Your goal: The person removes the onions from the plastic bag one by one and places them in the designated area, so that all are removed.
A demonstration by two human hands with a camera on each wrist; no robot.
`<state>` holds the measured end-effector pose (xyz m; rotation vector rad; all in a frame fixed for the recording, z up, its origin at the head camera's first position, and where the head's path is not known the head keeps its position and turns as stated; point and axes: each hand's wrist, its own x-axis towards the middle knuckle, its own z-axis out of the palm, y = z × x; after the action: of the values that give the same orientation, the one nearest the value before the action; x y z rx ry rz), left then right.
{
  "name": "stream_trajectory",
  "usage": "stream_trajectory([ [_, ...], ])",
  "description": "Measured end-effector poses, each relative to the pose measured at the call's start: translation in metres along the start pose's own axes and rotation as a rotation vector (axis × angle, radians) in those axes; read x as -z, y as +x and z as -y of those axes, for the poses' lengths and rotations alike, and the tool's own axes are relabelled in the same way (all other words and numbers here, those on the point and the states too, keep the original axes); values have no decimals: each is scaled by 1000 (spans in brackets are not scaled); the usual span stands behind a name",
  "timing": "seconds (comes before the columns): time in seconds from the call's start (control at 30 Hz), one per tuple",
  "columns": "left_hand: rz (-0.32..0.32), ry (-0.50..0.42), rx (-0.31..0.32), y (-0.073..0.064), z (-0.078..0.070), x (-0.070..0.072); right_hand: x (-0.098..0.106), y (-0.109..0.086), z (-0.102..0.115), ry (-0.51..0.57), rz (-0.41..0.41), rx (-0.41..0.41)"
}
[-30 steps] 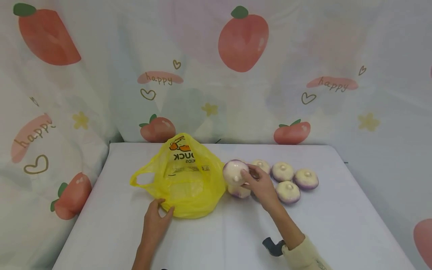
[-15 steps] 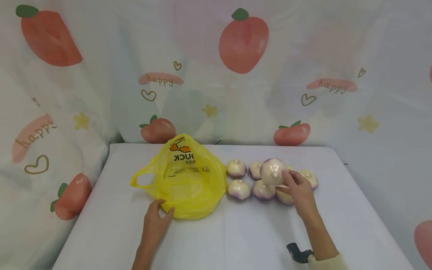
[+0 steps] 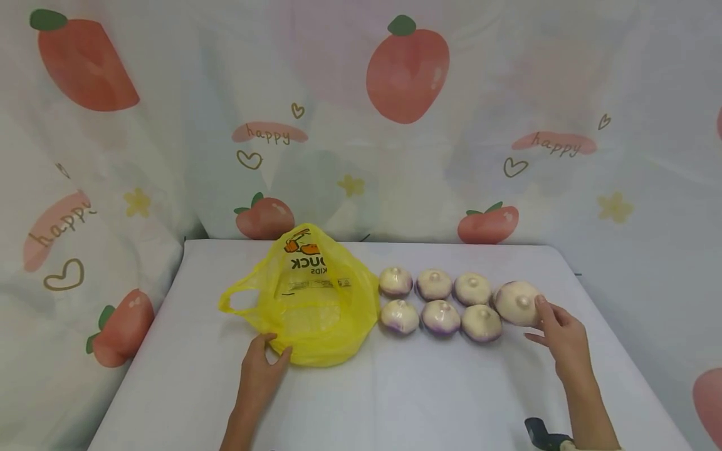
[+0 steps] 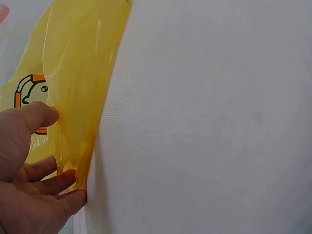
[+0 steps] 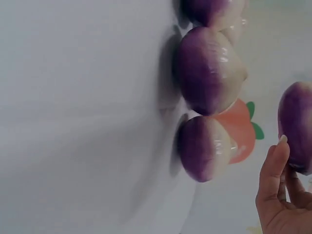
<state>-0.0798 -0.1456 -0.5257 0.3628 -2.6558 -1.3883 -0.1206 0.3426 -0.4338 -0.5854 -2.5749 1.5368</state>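
Observation:
In the head view, my left hand (image 3: 261, 366) is at the near left edge of a yellow plastic bag (image 3: 316, 338). Its thumb and fingers hold the bag's edge, with the thumb on the printed side in the left wrist view. My right hand (image 3: 566, 341) pinches a white and purple turnip (image 3: 516, 303) between thumb and fingers, raised off the table at the right end of the group. Several similar turnips stand in two rows right of the bag, among them a front turnip (image 3: 481, 323) and a back turnip (image 3: 472, 289). The held turnip covers the spot behind it.
A white table (image 3: 361, 407) carries everything. A patterned cloth (image 3: 395, 169) with printed fruit hangs behind and at the sides. A black curved object (image 3: 544, 434) sits at my right wrist. The bag's handle loop (image 3: 239, 300) points left.
My right hand has carried the turnip from beside the bag to the right, over the other turnips, to the group's right end. The left hand and the bag have stayed in place.

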Motion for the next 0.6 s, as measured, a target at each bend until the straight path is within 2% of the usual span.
stream_trajectory([
  [0.2, 0, -5, -2, 2, -2, 2, 5, 15, -38, -33, 42, -111],
  [0.33, 9, -10, -2, 2, -2, 2, 10, 25, -62, -51, 66, -140],
  [0.4, 7, -8, 0, 2, -1, 2, 12, 25, -64, -67, 98, -156],
  [0.6, 3, -15, -7, 2, 1, 2, 19, 17, -53, -135, 183, -207],
])
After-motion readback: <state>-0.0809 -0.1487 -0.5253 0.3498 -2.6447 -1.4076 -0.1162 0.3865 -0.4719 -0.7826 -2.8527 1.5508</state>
